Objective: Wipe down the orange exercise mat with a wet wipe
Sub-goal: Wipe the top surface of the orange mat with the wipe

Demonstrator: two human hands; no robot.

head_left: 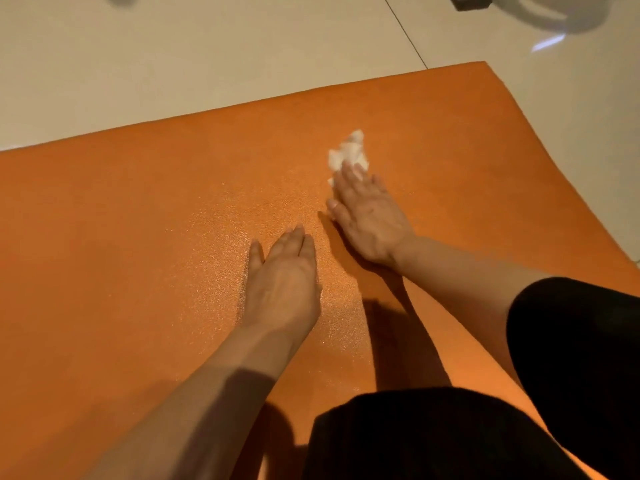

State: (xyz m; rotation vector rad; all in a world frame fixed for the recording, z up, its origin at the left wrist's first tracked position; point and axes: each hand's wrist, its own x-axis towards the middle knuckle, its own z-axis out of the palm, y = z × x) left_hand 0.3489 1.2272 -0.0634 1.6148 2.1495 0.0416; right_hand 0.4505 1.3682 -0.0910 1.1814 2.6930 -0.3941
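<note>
Pale glossy floor tiles (173,57) fill the top of my head view, with one dark grout line running diagonally at upper right. On them lies one orange exercise mat (121,237), covering most of the picture; its far edge runs from the left side up to a corner at upper right, and its right edge drops from that corner toward the lower right. Which way its long axis runs I cannot tell, since the mat goes out of view on the left and at the bottom. I can read no brand, label or writing anywhere.

I count two hands and one wet wipe (348,152), white and crumpled, on the mat toward its far right corner. My right hand (367,216) lies flat with straight fingers pressing the near part of the wipe. My left hand (282,285) rests flat on the mat, fingers straight and together, holding nothing. Black clothing (485,427) shows at lower right.
</note>
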